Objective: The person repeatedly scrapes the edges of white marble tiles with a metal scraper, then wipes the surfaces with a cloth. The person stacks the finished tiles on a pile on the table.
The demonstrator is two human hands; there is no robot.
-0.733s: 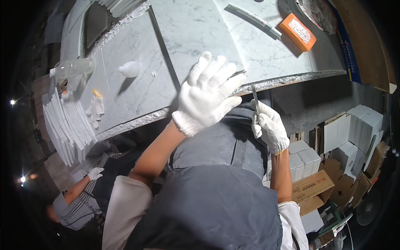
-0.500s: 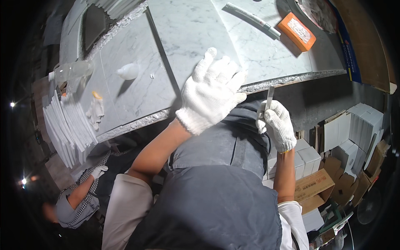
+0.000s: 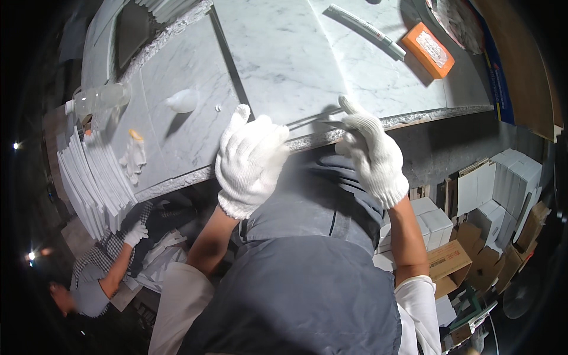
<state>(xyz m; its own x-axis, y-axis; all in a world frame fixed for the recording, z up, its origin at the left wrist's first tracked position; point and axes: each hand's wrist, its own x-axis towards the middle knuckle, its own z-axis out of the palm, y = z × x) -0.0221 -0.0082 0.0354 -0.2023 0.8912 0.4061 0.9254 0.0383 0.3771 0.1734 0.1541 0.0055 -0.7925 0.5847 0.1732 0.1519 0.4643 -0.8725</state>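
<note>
Seen from the head camera, a person in white knit gloves works at the near edge of a white marble slab (image 3: 278, 65). The left hand (image 3: 248, 163) rests at that rough edge, fingers bunched together and half curled; whether it grips anything cannot be told. The right hand (image 3: 370, 151) sits just along the same edge, fingers folded and the index finger raised onto the slab's top; a thin grey blade-like piece shows beside it at the edge, but a grip on it cannot be confirmed.

Farther back on the slab lie an orange block (image 3: 428, 49) and, beside it, a long grey marker-like tool (image 3: 367, 29). Toward the slab's left end sit a clear plastic bottle (image 3: 97, 99) on its side and a small white lump (image 3: 182, 100). Off that left end stands a stack of white tiles (image 3: 89, 183), with another person's gloved hand (image 3: 136, 234) below it. Under the slab's right end are cardboard boxes (image 3: 449, 260).
</note>
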